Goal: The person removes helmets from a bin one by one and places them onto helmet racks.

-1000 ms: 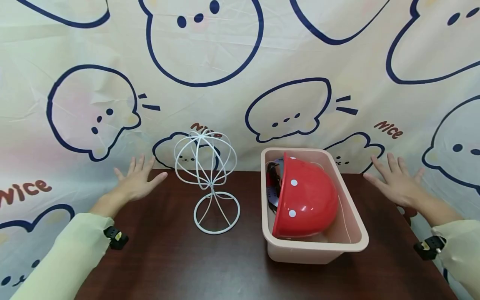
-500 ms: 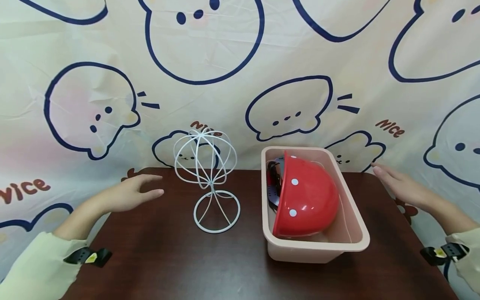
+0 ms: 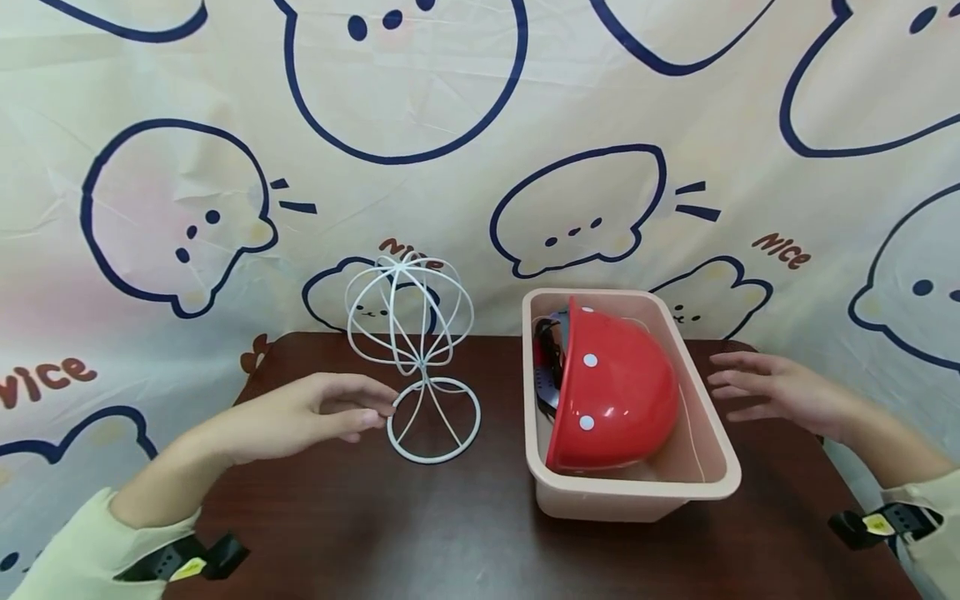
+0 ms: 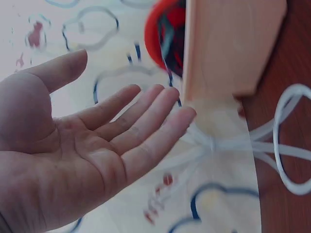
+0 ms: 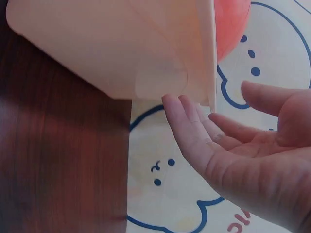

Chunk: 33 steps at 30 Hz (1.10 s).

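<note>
My left hand is just left of the white wire hat stand, fingers loosely bent, fingertips close to its base ring. Whether they touch the ring I cannot tell. In the left wrist view that palm holds nothing. A red helmet with white dots lies on its side in a pink plastic bin. Beyond the bin's right rim hovers my right hand, fingers slightly bent and holding nothing. The right wrist view shows its fingertips near the bin wall.
Dark straps and a bluish piece are wedged in the bin, left of the helmet; their kind is unclear. Everything stands on a dark brown table. A cartoon-printed cloth hangs behind the table's back edge.
Both hands were raised and spread at the table's outer sides. They have moved inward and lower, the left to the wire stand's base, the right towards the bin. The objects have stayed put.
</note>
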### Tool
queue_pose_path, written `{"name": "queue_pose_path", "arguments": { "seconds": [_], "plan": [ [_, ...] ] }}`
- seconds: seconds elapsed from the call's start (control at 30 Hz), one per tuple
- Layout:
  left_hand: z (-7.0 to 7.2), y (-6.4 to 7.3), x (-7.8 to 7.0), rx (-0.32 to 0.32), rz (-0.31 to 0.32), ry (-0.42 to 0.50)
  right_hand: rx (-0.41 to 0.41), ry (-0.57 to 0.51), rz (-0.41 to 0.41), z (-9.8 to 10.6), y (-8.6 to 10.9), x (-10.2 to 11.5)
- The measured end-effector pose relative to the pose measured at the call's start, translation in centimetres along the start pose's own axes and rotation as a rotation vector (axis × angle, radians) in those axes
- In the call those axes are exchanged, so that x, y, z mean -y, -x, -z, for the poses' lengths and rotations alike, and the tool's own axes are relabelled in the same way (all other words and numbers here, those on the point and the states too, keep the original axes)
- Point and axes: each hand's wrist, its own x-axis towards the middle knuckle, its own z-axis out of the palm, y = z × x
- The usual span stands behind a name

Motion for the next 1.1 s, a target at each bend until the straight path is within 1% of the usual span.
{"name": "queue_pose_path", "arguments": {
  "seconds": [0.1, 0.2, 0.27, 0.4, 0.57, 0.67, 0.8, 0.9, 0.97, 1.1],
  "plan": [
    [-1.4, -1.0, -1.2, 0.044, -0.045, 0.044, 0.040, -0.070, -0.008, -0.3, 0.0, -0.1],
    [-2.8, -2.6, -2.4, 0.061, -0.075, 0.081, 0.077, -0.125, -0.008, -0.5, 0.1, -0.3],
    [-3.7, -3.7, -3.0, 0.063, -0.084, 0.113, 0.097, -0.153, -0.003, -0.7, 0.1, -0.4],
    [-5.0, -5.9, -4.2, 0.058, -0.078, 0.175, 0.127, -0.193, 0.011, -1.0, 0.0, -0.6],
    [-6.2, -8.3, -5.3, 0.038, -0.054, 0.201, 0.141, -0.215, 0.022, -1.4, -0.2, -0.6],
    [-6.7, -10.0, -5.8, 0.028, -0.041, 0.237, 0.152, -0.236, 0.025, -1.5, -0.4, -0.5],
    [-7.2, -12.1, -6.4, 0.012, 0.005, 0.301, 0.163, -0.266, 0.019, -1.4, -0.5, -0.5],
    [-7.7, -13.6, -6.7, -0.005, 0.053, 0.333, 0.166, -0.282, 0.011, -1.4, -0.6, -0.5],
    [-8.0, -14.4, -6.9, -0.002, 0.075, 0.342, 0.170, -0.288, 0.011, -1.4, -0.6, -0.5],
    [-8.6, -15.7, -7.2, 0.028, 0.103, 0.358, 0.171, -0.304, 0.007, -1.4, -0.7, -0.4]
  ]
}}
